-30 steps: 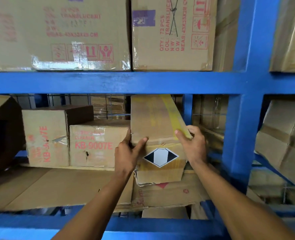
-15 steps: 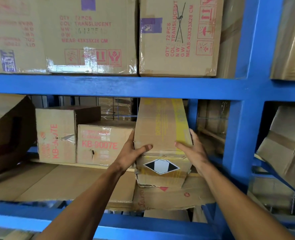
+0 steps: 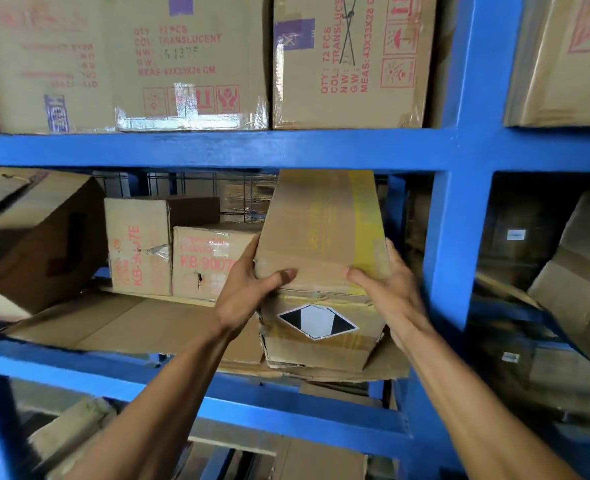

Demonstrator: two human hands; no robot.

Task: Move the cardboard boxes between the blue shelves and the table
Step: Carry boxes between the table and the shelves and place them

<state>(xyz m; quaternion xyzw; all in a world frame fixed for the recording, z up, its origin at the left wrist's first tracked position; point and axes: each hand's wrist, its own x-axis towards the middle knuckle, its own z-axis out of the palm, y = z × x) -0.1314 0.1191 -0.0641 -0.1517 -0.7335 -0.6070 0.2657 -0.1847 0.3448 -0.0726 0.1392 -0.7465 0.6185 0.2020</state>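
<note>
A long cardboard box (image 3: 321,237) with yellow tape and a black-and-white diamond label lies on the middle level of the blue shelves (image 3: 217,148), its front end sticking out over flattened cardboard (image 3: 131,327). My left hand (image 3: 248,289) grips its front left corner, thumb across the top. My right hand (image 3: 387,289) grips the front right corner, fingers down the side.
Two smaller boxes marked KB-9007E (image 3: 210,261) stand left of it, and a tilted brown box (image 3: 40,237) further left. Large boxes (image 3: 189,60) fill the upper shelf. A blue upright (image 3: 456,220) is close on the right, with more boxes beyond.
The box has slid forward toward me, its front end now over the shelf's edge. Both hands shifted lower on the front corners with it.
</note>
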